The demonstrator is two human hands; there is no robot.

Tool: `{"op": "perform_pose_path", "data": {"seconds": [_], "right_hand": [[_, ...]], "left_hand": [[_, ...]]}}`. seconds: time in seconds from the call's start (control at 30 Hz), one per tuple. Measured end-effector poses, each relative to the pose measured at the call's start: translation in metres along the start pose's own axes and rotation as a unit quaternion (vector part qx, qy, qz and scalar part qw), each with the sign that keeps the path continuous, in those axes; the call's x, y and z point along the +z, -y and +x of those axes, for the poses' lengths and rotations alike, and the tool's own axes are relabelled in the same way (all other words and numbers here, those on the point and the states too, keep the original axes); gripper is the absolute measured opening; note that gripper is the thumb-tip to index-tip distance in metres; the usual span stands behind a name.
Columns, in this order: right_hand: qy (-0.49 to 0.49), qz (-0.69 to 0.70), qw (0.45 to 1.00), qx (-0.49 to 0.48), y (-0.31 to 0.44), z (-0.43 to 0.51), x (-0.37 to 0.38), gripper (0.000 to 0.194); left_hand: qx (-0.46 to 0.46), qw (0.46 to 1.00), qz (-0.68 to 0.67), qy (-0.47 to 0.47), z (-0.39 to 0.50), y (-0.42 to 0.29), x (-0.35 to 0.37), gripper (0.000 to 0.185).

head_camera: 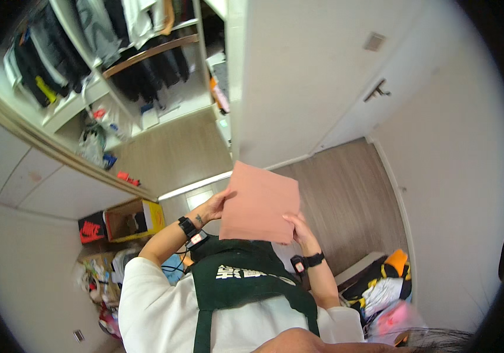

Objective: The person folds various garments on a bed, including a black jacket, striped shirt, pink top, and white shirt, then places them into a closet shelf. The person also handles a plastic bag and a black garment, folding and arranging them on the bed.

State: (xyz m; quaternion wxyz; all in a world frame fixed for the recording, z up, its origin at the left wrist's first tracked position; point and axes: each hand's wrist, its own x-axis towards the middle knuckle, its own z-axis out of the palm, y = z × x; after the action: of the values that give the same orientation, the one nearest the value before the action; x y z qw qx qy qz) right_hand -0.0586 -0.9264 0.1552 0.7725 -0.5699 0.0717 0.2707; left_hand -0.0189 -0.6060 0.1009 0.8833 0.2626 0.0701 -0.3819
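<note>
A flat, roughly square piece of salmon-pink fabric (260, 205), apparently folded, is held up in front of my dark green apron (234, 264). My left hand (217, 205) grips its left edge, with the thumb on the near face. At the lower right edge, my right hand (300, 228) pinches the fabric with its thumb on top. The fingers behind the cloth are mostly hidden. Both wrists wear black straps with small devices, the left one (187, 227) and the right one (307, 262).
An open wardrobe (150, 57) with hanging clothes stands ahead on the left, beyond a sliding-door track (194, 186). Shoe boxes (130, 220) sit at left. A white door (353, 114) is ahead right. Piled clothes (379, 291) lie at lower right on the wood-look floor (344, 189).
</note>
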Motion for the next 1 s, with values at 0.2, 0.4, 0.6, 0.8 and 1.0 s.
{"op": "perform_pose_path", "data": {"seconds": [0.2,0.4,0.6,0.8,1.0], "right_hand": [[0.174,0.041,0.979,0.098,0.044,0.147,0.045,0.074],[0.339,-0.105,0.930,0.092,0.100,0.233,0.136,0.086],[0.349,-0.117,0.923,0.110,0.093,0.321,0.171,0.080],[0.219,0.067,0.922,0.313,0.087,0.425,0.205,0.060],[0.188,0.057,0.944,0.265,0.135,0.523,0.301,0.045]], "left_hand": [[0.085,0.984,0.015,-0.156,-0.052,-0.057,-0.011,0.071],[0.232,0.941,0.056,-0.240,-0.072,-0.112,-0.023,0.062],[0.263,0.933,0.014,-0.247,-0.069,-0.160,-0.079,0.057],[0.194,0.960,-0.026,-0.199,-0.046,-0.293,-0.143,0.052],[0.063,0.979,0.030,-0.193,-0.049,-0.477,-0.193,0.049]]}}
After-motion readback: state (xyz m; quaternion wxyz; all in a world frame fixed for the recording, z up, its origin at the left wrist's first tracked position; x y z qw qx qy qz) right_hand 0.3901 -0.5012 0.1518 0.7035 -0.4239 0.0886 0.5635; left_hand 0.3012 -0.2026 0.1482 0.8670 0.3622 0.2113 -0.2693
